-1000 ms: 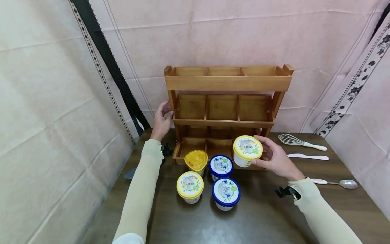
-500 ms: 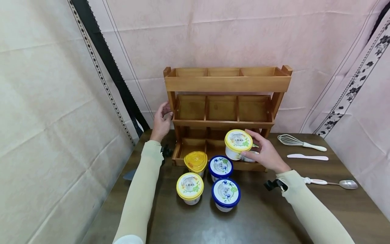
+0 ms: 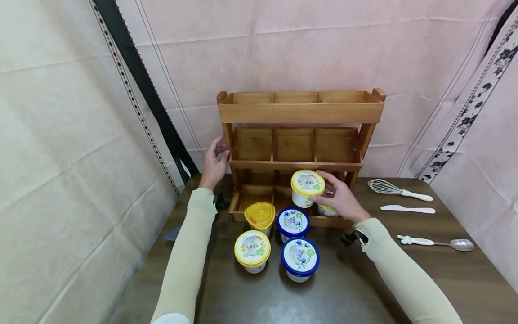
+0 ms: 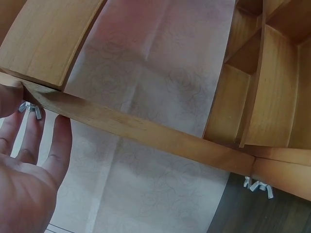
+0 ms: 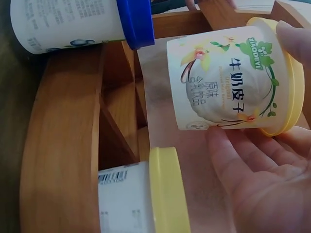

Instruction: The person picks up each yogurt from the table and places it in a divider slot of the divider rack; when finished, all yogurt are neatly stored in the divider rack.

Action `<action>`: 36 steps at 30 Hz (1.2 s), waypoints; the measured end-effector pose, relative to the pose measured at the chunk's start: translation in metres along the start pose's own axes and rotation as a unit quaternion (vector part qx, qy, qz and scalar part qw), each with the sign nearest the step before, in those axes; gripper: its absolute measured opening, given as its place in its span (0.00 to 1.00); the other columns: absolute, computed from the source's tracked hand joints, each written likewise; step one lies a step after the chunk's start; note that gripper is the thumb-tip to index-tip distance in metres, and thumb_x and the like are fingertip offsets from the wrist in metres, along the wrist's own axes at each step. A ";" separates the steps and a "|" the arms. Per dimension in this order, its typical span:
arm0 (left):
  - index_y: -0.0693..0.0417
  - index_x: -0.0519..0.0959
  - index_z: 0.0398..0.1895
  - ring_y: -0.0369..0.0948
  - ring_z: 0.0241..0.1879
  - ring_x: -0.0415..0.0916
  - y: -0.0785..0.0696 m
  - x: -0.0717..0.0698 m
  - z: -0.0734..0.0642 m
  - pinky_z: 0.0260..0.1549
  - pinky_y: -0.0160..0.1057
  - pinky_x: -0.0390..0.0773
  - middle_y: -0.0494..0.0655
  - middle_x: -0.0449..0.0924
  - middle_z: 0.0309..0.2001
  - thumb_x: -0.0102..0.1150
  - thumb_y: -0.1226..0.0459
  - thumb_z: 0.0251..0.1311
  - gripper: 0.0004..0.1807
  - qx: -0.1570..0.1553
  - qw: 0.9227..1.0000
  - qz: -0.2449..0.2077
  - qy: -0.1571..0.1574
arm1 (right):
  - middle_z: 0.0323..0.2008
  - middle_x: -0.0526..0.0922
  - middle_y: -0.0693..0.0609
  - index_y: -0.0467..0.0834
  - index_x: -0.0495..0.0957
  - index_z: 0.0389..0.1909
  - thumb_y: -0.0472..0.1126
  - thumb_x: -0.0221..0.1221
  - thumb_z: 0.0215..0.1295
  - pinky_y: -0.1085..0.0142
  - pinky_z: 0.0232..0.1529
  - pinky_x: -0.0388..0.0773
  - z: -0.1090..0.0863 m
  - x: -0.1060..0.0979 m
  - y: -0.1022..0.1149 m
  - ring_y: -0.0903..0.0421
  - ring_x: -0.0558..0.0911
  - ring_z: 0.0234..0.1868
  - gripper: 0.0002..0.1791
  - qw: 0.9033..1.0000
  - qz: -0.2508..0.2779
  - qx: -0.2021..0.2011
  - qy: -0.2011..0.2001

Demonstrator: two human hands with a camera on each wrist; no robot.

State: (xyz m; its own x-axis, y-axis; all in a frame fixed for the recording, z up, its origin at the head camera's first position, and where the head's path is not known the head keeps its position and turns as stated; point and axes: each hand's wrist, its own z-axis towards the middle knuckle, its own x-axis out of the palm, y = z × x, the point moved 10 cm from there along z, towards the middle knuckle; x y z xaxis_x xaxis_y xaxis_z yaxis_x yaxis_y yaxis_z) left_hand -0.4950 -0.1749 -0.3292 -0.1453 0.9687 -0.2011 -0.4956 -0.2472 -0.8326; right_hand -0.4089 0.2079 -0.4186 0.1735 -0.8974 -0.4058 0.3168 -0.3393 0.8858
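My right hand (image 3: 339,197) holds a yellow-lidded dairy tub (image 5: 228,80) by its lid and side, above the bottom tier of the wooden rack (image 3: 301,113). Close beneath that hand, a second yellow-lidded tub (image 5: 126,199) sits in the bottom tier's right compartment, partly hidden in the head view. At the rack's left side, my left hand (image 3: 215,163) touches the side post (image 4: 146,136); its fingertips meet the post's edge beside a wing nut (image 4: 31,110). Two blue-lidded tubs (image 3: 300,257), another yellow-lidded tub (image 3: 252,248) and a cup with an amber, uneven lid (image 3: 260,215) stand in front.
To the right on the dark table (image 3: 348,288) lie a whisk (image 3: 398,189), a white knife (image 3: 408,209) and a spoon (image 3: 437,243). A grey-blue flat piece (image 3: 171,233) shows beside the left sleeve. Pale cloth (image 3: 299,49) hangs behind the rack.
My right hand has carried the held tub leftward and slightly up, from before the right compartment toward the middle one. The tub behind it has come into view. My left hand stays put.
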 end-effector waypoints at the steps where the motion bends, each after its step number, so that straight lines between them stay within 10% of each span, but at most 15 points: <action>1: 0.54 0.67 0.77 0.56 0.66 0.73 0.001 0.000 0.000 0.67 0.60 0.74 0.61 0.72 0.63 0.52 0.73 0.78 0.27 -0.002 1.000 0.000 0.000 | 0.73 0.72 0.43 0.50 0.58 0.83 0.49 0.74 0.65 0.45 0.69 0.76 0.001 0.002 -0.002 0.39 0.75 0.73 0.50 1.000 0.005 0.002 0.001; 36: 0.54 0.67 0.77 0.56 0.67 0.74 0.000 -0.001 0.000 0.70 0.58 0.73 0.61 0.72 0.63 0.52 0.73 0.78 0.27 0.002 1.000 0.006 0.001 | 0.74 0.69 0.36 0.39 0.52 0.83 0.45 0.74 0.65 0.40 0.75 0.69 0.030 0.058 -0.026 0.36 0.72 0.74 0.53 0.995 -0.065 0.069 0.005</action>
State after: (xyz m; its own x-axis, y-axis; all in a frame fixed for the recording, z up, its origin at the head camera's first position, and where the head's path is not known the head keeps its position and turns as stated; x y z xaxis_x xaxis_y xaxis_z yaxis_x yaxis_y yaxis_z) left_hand -0.4949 -0.1758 -0.3295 -0.1501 0.9658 -0.2114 -0.4972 -0.2586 -0.8282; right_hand -0.4354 0.1561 -0.4581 0.1491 -0.8408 -0.5204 0.2062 -0.4883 0.8480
